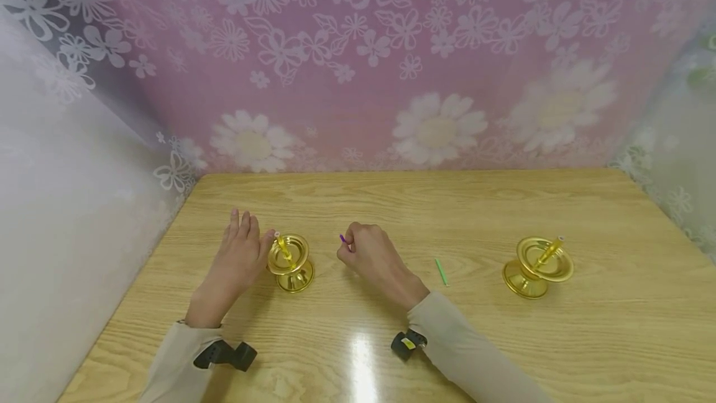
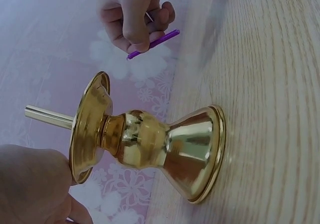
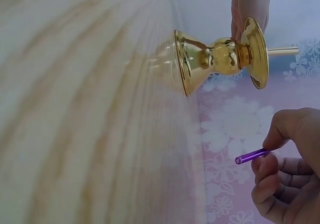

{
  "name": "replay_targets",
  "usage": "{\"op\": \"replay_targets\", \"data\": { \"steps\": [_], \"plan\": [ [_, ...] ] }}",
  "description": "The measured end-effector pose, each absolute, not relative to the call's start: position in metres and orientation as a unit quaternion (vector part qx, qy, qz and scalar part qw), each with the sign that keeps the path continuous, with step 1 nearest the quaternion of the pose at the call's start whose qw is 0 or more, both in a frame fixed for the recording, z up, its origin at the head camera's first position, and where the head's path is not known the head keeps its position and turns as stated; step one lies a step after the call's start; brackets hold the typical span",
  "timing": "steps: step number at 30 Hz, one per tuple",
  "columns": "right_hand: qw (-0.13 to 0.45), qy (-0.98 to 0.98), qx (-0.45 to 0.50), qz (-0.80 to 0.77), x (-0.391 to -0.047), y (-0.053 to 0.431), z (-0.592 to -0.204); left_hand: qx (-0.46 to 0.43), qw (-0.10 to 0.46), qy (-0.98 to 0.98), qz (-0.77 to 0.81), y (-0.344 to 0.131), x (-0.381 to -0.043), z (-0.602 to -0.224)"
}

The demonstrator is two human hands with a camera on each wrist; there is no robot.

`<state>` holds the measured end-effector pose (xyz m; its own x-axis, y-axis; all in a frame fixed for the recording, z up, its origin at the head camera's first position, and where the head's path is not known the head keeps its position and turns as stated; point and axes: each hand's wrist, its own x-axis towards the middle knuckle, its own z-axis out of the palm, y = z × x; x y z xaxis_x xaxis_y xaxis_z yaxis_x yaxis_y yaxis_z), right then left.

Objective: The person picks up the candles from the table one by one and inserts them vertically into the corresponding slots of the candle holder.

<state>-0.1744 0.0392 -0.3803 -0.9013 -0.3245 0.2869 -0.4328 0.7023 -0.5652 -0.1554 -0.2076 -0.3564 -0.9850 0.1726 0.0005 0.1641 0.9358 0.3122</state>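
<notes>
The left hand (image 1: pixel 240 254), fingers straight, was at the rim of the left candlestick (image 2: pixel 140 139), upright on the bench (image 1: pixel 313 341). The right hand (image 1: pixel 376 259) pinched the purple stick (image 3: pixel 249 156) aloft, between that candlestick and the green stick (image 1: pixel 441 272); the right candlestick (image 1: pixel 528 277) stood farther right.

Glossy gold candlestick with round dish, left (image 1: pixel 295 280); matching glossy gold candlestick, right (image 1: pixel 526 280). Slim purple rod (image 3: pixel 250 157). Slim light-green rod (image 1: pixel 441 272). Pale tan wooden table (image 1: pixel 587 353), brown grain streaks. Pink-mauve backdrop (image 1: pixel 347 95): white flowers, large white daisies with yellowish centres. Long beige sleeves (image 1: pixel 464 341).
</notes>
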Motion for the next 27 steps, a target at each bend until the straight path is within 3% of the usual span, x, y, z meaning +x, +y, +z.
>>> {"op": "replay_targets", "data": {
  "steps": [27],
  "plan": [
    [0.133,-0.898,0.244,0.342,-0.1770,0.0344,-0.3776,0.088,0.003,0.985,0.151,-0.2054,-0.1545,-0.3550]
  ]
}}
